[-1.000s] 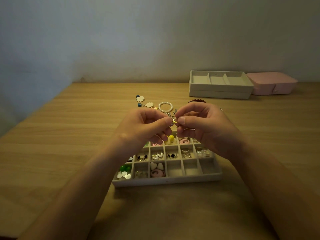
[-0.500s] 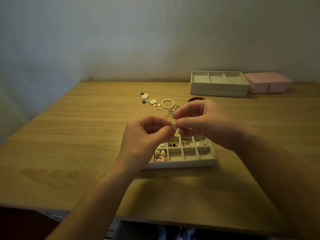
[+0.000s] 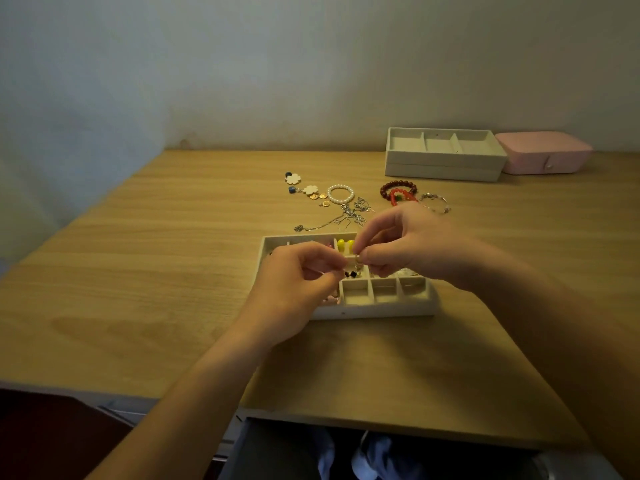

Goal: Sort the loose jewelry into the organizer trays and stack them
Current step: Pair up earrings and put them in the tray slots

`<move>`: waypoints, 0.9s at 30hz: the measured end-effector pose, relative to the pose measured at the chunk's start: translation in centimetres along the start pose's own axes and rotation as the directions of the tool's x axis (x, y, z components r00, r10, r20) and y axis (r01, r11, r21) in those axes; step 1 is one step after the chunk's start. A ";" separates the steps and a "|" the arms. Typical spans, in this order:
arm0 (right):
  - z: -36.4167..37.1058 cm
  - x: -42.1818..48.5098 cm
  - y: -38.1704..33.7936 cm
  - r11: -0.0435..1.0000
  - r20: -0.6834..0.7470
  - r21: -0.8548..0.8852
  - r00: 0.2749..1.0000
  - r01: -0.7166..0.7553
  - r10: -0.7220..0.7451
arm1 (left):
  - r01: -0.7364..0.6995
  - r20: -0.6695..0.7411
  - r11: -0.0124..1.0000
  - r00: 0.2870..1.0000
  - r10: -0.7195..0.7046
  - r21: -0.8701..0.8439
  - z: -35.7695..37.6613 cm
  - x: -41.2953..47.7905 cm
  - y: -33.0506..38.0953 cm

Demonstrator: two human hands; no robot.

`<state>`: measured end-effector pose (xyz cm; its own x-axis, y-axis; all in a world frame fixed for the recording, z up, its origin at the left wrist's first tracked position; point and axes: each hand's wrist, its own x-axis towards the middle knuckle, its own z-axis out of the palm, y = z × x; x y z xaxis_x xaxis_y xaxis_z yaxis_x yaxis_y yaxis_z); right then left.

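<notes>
A cream organizer tray (image 3: 381, 308) with many small compartments lies on the wooden table. My left hand (image 3: 294, 289) and my right hand (image 3: 412, 247) meet above it, and both pinch a tiny gold piece (image 3: 358, 259) between fingertips. The hands hide most of the tray's compartments. Yellow beads (image 3: 345, 244) show in a far compartment, and three near-right compartments look bare. Loose jewelry lies beyond the tray: a pearl bracelet (image 3: 340, 194), flower charms (image 3: 294, 178), a tangle of silver chains (image 3: 349, 216), a dark red bead bracelet (image 3: 398, 187) and a silver bracelet (image 3: 434, 202).
Two stacked cream trays (image 3: 443, 168) stand at the back right, the upper one with three sections. A pink box (image 3: 543, 157) sits beside them against the wall. The table's near edge (image 3: 381, 424) has a dark gap below it with cloth showing.
The view has tilted up and back, so the tray appears farther away. Both hands keep pinching the small gold piece above the tray and have sunk closer to it.
</notes>
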<state>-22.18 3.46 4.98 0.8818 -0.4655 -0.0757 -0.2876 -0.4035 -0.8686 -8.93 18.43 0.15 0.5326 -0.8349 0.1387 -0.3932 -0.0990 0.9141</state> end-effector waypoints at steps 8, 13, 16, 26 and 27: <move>1.5 0.1 1.0 0.920 0.103 -0.388 0.994 0.061 -0.022 | -0.083 -0.059 0.913 0.992 0.115 0.399 -0.2 -0.5 -0.9; 2.3 0.4 0.9 0.860 0.098 -0.506 0.995 0.061 -0.013 | -0.097 -0.073 0.906 0.988 0.138 0.411 -0.2 0.6 -0.6; 2.8 0.7 0.9 0.840 0.072 -0.540 0.997 0.058 -0.023 | -0.105 -0.066 0.908 0.987 0.144 0.407 -0.3 1.5 -0.3; 3.7 0.9 1.4 0.821 -0.057 -0.570 0.995 0.035 -0.082 | -0.139 0.005 0.911 0.989 0.149 0.389 -1.0 2.8 0.5; 3.6 0.8 1.5 0.827 -0.061 -0.561 0.994 0.040 -0.089 | -0.138 0.015 0.911 0.990 0.143 0.388 -1.2 2.9 0.4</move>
<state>-20.52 5.31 1.85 0.8796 -0.4747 0.0322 -0.4123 -0.7944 -0.4461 -6.67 16.60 1.37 0.4593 -0.8486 0.2624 -0.7228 -0.1854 0.6657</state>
